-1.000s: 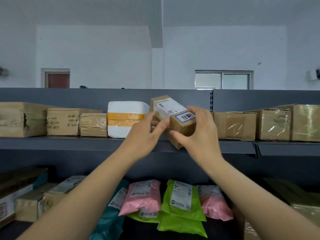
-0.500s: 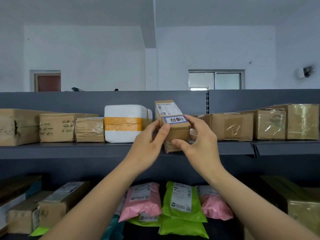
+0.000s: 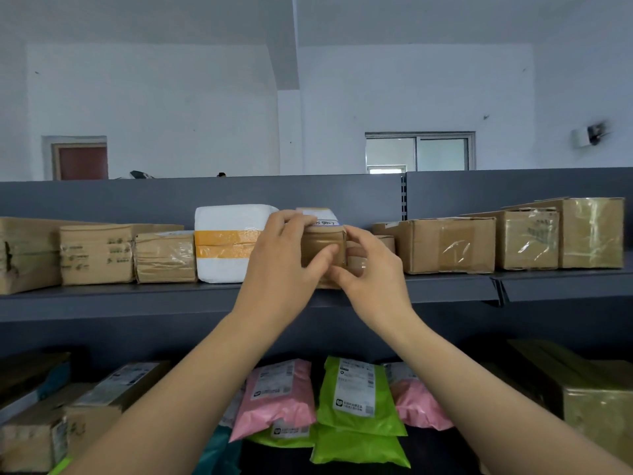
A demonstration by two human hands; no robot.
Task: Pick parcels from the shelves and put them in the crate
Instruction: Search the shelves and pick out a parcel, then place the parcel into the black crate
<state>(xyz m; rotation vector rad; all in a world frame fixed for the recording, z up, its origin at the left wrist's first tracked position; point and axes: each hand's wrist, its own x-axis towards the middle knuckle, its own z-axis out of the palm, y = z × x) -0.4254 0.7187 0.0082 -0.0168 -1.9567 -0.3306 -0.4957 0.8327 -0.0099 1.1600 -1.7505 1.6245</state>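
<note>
One small brown parcel (image 3: 322,248) is gripped at the front edge of the upper shelf (image 3: 137,296), beside the white foam box (image 3: 222,245), long axis pointing back into the shelf, left hand (image 3: 284,255) curled round its left side, right hand (image 3: 371,269) round its right.

The left hand (image 3: 284,265) covers much of the small brown parcel (image 3: 323,246), whose label (image 3: 324,222) is too blurred to read.

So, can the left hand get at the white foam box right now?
Probably yes: the white foam box sits right beside the left hand, nothing between, though that hand is holding the small brown box.
</note>
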